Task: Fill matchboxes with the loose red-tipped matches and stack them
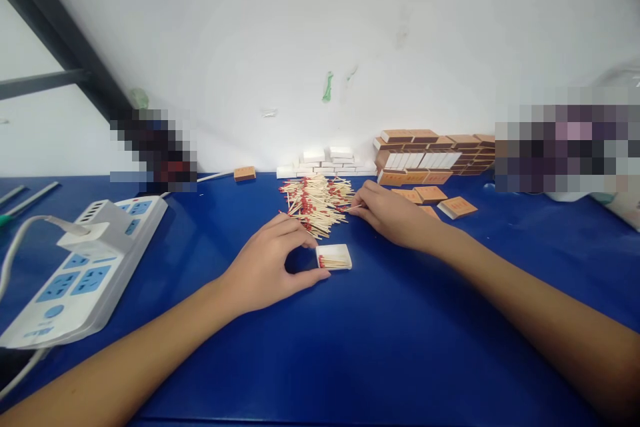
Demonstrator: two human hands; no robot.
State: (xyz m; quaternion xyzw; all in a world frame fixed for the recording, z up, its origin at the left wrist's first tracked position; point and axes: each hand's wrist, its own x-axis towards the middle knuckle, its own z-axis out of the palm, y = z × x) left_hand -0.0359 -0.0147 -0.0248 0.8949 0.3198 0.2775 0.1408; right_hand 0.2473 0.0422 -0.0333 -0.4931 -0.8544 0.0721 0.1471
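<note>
A small white matchbox tray (343, 252) lies on the blue table, with some red-tipped matches (334, 263) along its near side. My left hand (273, 259) grips the tray's left end between thumb and fingers. Behind it is a loose pile of matches (320, 203), their heads mostly pointing left. My right hand (387, 212) reaches the pile's right edge, its thumb and forefinger pinched on a match whose end shows at the fingertips. The curled fingers partly hide what else it may hold.
White trays (327, 163) are stacked against the wall behind the pile. Brown matchbox sleeves (420, 159) stand in stacks to their right, with loose ones (457, 207) in front. One matchbox (245, 173) lies apart. A power strip (90, 267) with a plugged-in charger fills the left side.
</note>
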